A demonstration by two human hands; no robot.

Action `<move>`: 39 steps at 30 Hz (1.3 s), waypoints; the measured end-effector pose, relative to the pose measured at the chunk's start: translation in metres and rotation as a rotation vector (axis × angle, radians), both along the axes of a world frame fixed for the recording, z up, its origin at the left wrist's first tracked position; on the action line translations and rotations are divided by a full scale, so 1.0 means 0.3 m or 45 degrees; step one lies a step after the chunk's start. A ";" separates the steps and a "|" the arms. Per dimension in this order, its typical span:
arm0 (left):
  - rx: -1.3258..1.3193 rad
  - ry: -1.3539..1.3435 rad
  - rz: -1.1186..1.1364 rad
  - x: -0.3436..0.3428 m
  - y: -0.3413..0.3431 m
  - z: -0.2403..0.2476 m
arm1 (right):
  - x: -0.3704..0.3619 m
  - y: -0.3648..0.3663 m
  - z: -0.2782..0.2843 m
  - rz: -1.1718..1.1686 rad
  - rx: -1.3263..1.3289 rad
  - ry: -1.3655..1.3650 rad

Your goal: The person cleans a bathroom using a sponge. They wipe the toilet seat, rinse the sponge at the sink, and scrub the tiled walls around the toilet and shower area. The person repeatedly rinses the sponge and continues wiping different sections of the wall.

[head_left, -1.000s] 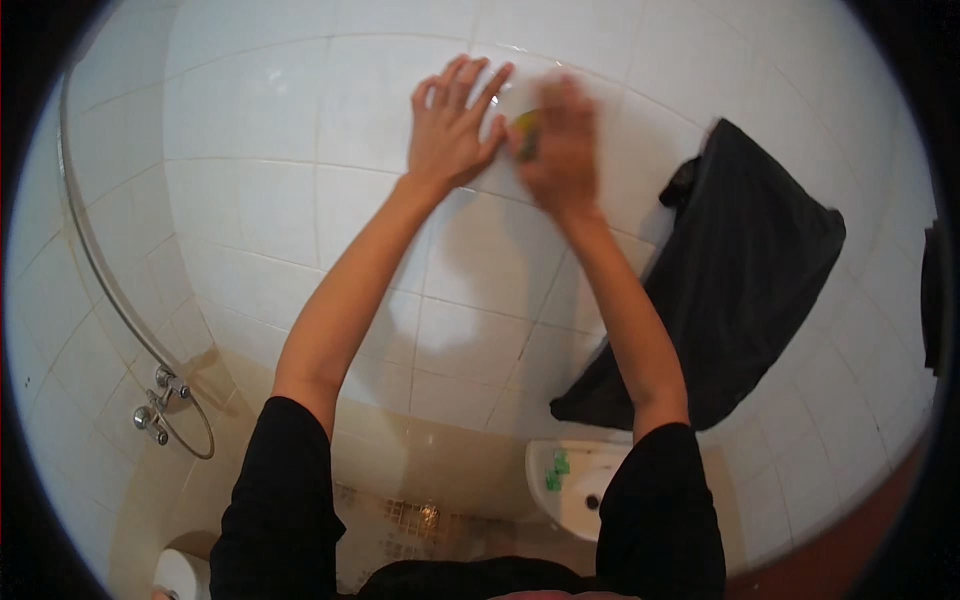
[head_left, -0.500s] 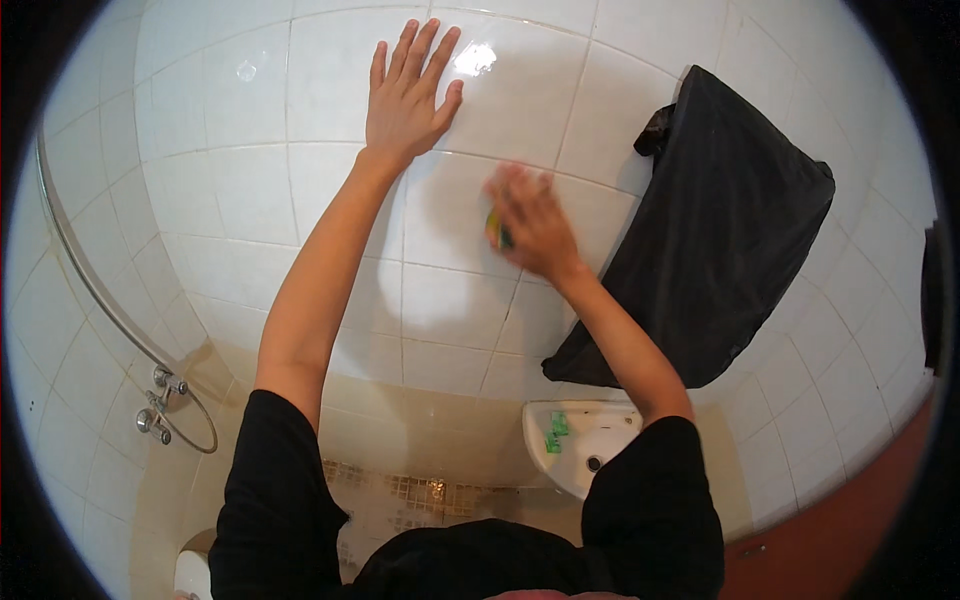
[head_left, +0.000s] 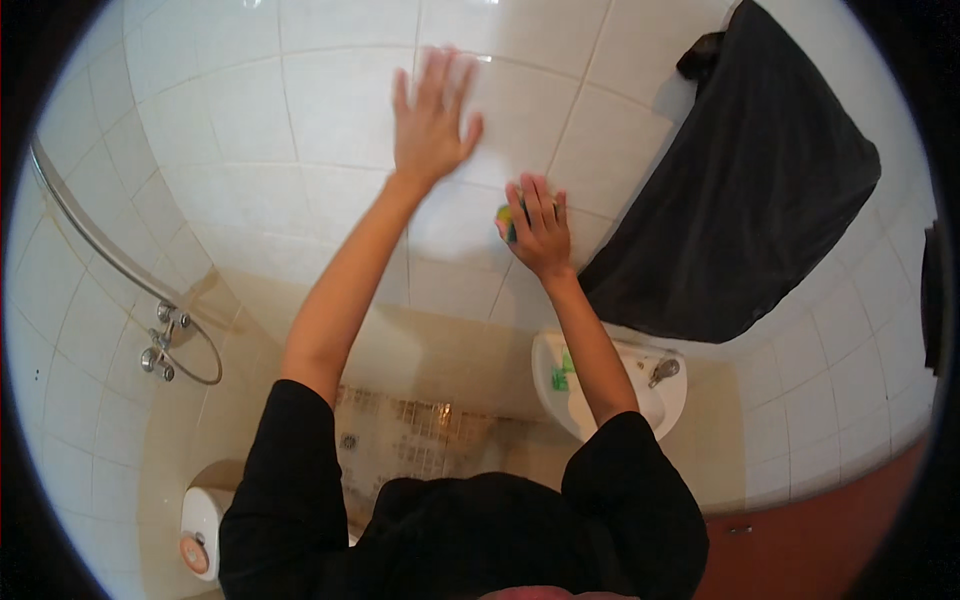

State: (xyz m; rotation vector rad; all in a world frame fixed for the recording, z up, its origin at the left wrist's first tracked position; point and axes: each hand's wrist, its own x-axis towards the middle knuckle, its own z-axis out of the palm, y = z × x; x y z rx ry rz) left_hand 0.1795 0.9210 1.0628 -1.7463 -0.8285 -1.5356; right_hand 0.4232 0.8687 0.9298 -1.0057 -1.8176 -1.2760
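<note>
My left hand (head_left: 432, 135) is spread open over the white tiled wall (head_left: 350, 105), its fingers apart and blurred by motion. Whether its palm touches the tiles I cannot tell. Lower and to the right, my right hand (head_left: 543, 238) presses a yellow and green sponge (head_left: 505, 217) against the wall. The fingers lie over the sponge and point upward. Most of the sponge is hidden beneath them; its left edge shows.
A black cloth-like cover (head_left: 750, 190) hangs on the wall to the right. Below are a small white sink (head_left: 678, 405) with a tap (head_left: 664, 372) and green wrappers (head_left: 560, 378). A shower valve (head_left: 160, 350) and white cistern (head_left: 203, 510) are at left, a red door (head_left: 810, 540) at lower right.
Both hands have moved down the wall, the right still with the sponge. The view has tilted lower, showing more of the sink and floor.
</note>
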 end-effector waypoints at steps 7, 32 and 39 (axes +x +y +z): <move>-0.244 0.405 0.138 -0.184 0.001 -0.862 | -0.091 0.014 0.150 0.099 0.323 0.834; -0.690 -0.871 -0.153 -0.494 -0.236 -0.864 | -0.866 0.226 0.209 0.151 0.069 -0.532; -0.690 -0.819 -0.123 -0.925 -0.159 -0.861 | -0.556 0.163 0.147 0.322 -0.280 -0.657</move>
